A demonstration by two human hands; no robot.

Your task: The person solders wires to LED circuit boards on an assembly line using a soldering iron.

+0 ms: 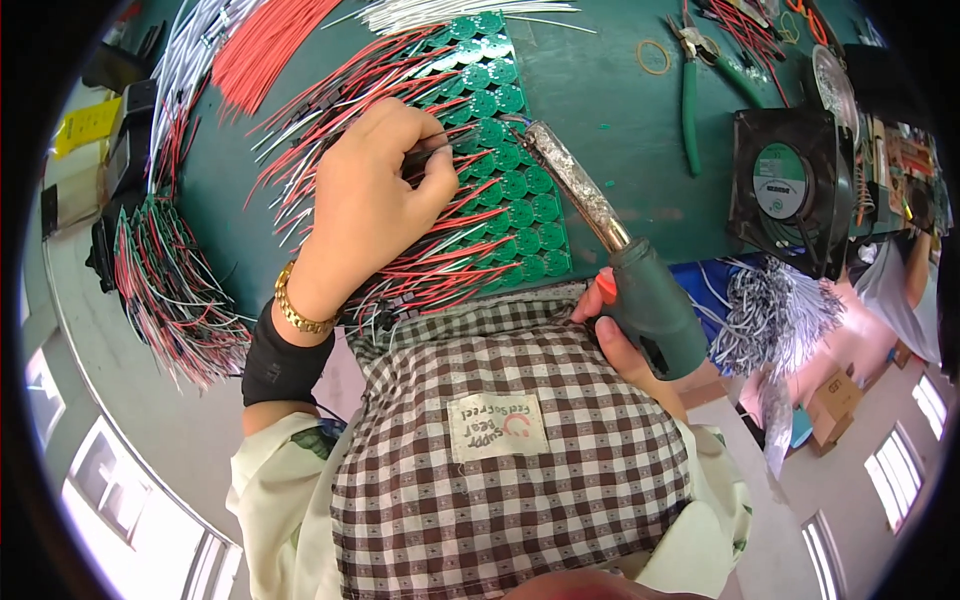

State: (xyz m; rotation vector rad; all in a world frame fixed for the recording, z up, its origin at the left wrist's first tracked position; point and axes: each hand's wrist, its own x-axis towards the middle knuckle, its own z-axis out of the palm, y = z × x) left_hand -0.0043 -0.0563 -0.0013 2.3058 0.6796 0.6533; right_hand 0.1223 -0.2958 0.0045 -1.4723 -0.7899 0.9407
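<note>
A panel of small round green circuit boards (540,207) lies on the bench, with red, black and white wires (440,272) running leftward from many of them. My left hand (375,200) is over these wires, thumb and forefinger pinched on a thin dark wire (447,142) that points at one board. My right hand (622,350) is wrapped round the dark green handle of a soldering iron (655,300), a finger beside its red trigger. The iron's scorched metal barrel slants up and left, its tip close to the boards near that wire; contact cannot be made out.
Green-handled pliers (690,110) and a rubber band (654,57) lie beyond the iron. A black fan (790,190) stands at the right. Red wires (265,55) and white wires (420,14) are bundled at the back. Wired boards (170,285) hang at the left edge.
</note>
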